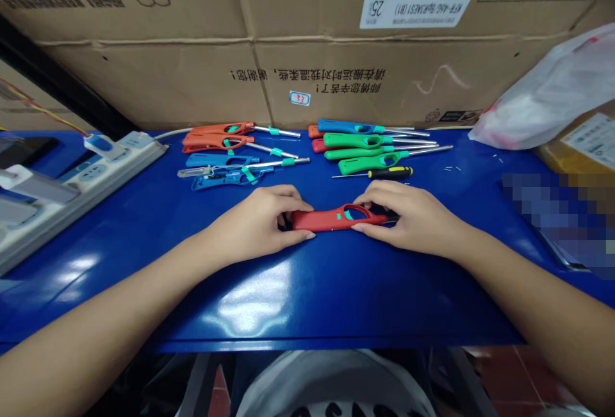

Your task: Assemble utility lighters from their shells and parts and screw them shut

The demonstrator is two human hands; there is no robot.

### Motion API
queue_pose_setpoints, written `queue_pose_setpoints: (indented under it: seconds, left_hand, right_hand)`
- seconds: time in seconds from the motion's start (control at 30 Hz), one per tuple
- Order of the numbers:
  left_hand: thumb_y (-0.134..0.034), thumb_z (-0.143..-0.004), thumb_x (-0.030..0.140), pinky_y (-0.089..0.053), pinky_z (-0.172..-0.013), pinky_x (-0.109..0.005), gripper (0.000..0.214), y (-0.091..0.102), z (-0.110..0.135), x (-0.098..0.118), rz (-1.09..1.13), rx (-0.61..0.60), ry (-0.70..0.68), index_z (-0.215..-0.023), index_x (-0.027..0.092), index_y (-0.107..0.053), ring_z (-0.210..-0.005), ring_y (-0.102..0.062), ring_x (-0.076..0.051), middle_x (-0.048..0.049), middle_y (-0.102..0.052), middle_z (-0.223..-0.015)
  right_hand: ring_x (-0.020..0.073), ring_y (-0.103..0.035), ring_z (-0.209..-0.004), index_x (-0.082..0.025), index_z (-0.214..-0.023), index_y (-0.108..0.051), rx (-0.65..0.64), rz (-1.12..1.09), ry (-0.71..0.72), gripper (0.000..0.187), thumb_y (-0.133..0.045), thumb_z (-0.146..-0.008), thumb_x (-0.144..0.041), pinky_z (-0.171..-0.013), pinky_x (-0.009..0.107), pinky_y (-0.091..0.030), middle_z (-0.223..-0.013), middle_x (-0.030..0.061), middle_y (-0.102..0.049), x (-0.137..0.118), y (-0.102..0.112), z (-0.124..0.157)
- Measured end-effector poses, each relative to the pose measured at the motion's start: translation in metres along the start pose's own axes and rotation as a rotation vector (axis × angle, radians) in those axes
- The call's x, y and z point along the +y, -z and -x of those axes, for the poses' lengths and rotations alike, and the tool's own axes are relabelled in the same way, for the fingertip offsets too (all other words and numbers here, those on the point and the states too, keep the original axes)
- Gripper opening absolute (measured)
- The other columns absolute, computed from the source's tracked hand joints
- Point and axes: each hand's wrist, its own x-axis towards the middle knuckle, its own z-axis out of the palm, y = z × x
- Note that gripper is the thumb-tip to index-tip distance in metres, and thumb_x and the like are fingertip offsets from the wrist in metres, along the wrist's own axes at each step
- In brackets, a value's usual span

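Observation:
A red long-nosed lighter lies level between my hands, just above or on the blue tabletop. Its handle end is pinched by my left hand, thumb in front and fingers behind. My right hand grips the other end around the trigger loop, where a teal trigger shows. The nozzle is mostly hidden by my right fingers. Behind my right hand lies a yellow and black screwdriver, beside several green lighters and a blue lighter with metal nozzles.
Orange lighters and opened blue lighter parts lie at back left, near a white power strip. A cardboard box walls the back. To the right are a white plastic bag, tiny pins and a blurred-out flat object.

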Motion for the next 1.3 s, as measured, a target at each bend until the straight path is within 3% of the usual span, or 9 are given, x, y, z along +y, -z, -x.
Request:
queue_pose_setpoints:
  seconds: [0.5, 0.83, 0.93, 1.07, 1.3]
  left_hand:
    - [-0.073, -0.088, 0.031, -0.055, -0.082, -0.032, 0.033, -0.002, 0.000, -0.001, -0.042, 0.001, 0.009, -0.118, 0.017, -0.075, -0.087, -0.067, -0.019, -0.0071, -0.069, -0.107]
    - [-0.076, -0.088, 0.032, -0.054, -0.074, -0.027, 0.031, -0.007, 0.000, -0.002, -0.098, 0.026, -0.008, -0.116, 0.018, -0.077, -0.087, -0.068, -0.017, -0.0061, -0.069, -0.105]
    - [-0.070, -0.092, 0.030, -0.055, -0.076, -0.030, 0.026, -0.010, 0.002, 0.003, -0.313, 0.027, -0.046, -0.114, 0.018, -0.076, -0.092, -0.069, -0.021, -0.0063, -0.070, -0.107]
    - [-0.066, -0.093, 0.027, -0.055, -0.075, -0.033, 0.034, -0.015, 0.003, 0.005, -0.572, 0.046, -0.191, -0.125, 0.016, -0.069, -0.094, -0.070, -0.025, -0.0074, -0.071, -0.105]
    - [-0.046, -0.107, 0.036, -0.056, -0.078, -0.032, 0.034, -0.020, 0.000, -0.002, -0.505, 0.090, -0.279, -0.122, 0.014, -0.067, -0.090, -0.069, -0.021, -0.0072, -0.070, -0.101]
  right_hand:
    - [0.0216, -0.066, -0.096, -0.022, -0.106, -0.069, 0.003, 0.023, 0.027, 0.024, -0.066, -0.093, -0.041, -0.079, 0.034, -0.051, -0.104, 0.0042, -0.070, -0.001, 0.000, 0.000]
    - [0.0221, -0.066, -0.094, -0.020, -0.105, -0.068, -0.006, 0.027, 0.004, 0.026, -0.071, -0.090, -0.041, -0.077, 0.034, -0.051, -0.102, 0.0044, -0.070, 0.002, -0.003, 0.001]
    - [0.0232, -0.067, -0.093, -0.019, -0.102, -0.069, 0.009, 0.124, 0.052, 0.025, -0.071, -0.090, -0.041, -0.074, 0.034, -0.051, -0.100, 0.0047, -0.070, 0.000, -0.004, 0.002]
    - [0.0251, -0.067, -0.093, -0.017, -0.105, -0.072, 0.066, 0.274, 0.183, 0.025, -0.065, -0.094, -0.038, -0.074, 0.036, -0.052, -0.099, 0.0062, -0.073, -0.002, -0.004, 0.003]
    - [0.0221, -0.066, -0.095, -0.017, -0.113, -0.072, 0.163, 0.278, 0.319, 0.022, -0.058, -0.100, -0.029, -0.081, 0.035, -0.052, -0.106, 0.0070, -0.074, -0.003, -0.004, 0.001]
